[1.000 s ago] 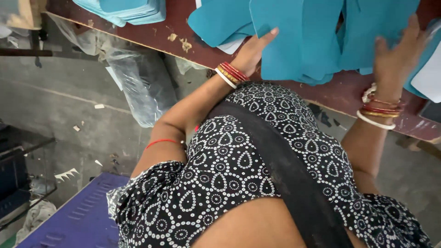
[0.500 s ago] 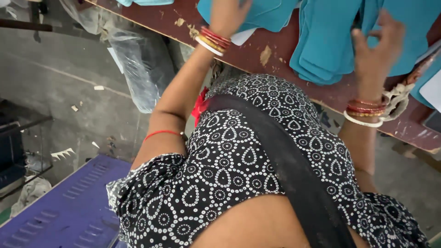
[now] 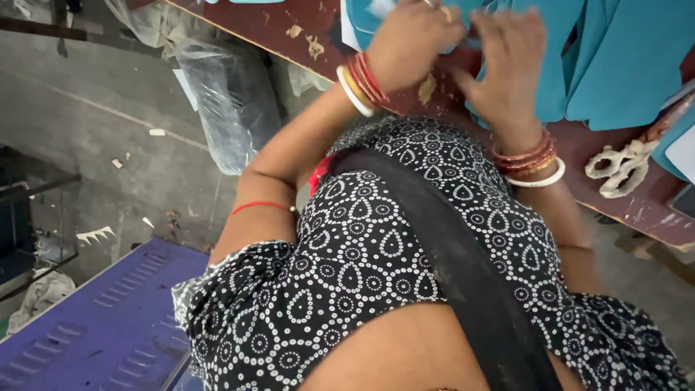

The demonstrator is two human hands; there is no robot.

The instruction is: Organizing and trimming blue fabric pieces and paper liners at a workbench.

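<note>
Near: patterned black-white garment fills foreground. Farther: left hand (image 3: 413, 40) and right hand (image 3: 507, 65) side by side on teal fabric pieces (image 3: 601, 65) at desk (image 3: 289, 22) edge. Left fingers curled onto fabric, right fingers spread flat; firm grasp cannot tell. Fabric extends far-right of fingers; right hand nearer to it. Scissors (image 3: 622, 163) right.

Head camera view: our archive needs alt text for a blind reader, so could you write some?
A person's left hand and right hand, both wrists stacked with red bangles, press on flat teal fabric pieces on a worn dark-red wooden table. Cloth-wrapped scissors lie at right, and a clear plastic bag hangs below the table edge.
</note>
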